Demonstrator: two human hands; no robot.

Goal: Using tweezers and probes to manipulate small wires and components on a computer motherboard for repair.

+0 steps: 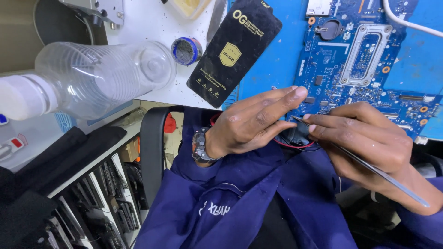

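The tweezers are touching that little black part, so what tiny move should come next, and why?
Probably nudge the tweezers tip slightly under the small black part, at the edge of the blue circuit board. The right hand has the tip there, the left hand pinches and steadies the part, and red and black wires loop beneath, so a gentle move seems safest.

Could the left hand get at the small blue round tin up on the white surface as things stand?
Probably yes. The left hand rests at the circuit board's edge, holding a small black part. Only the flat black packet lies between it and the blue tin, low enough to reach over.
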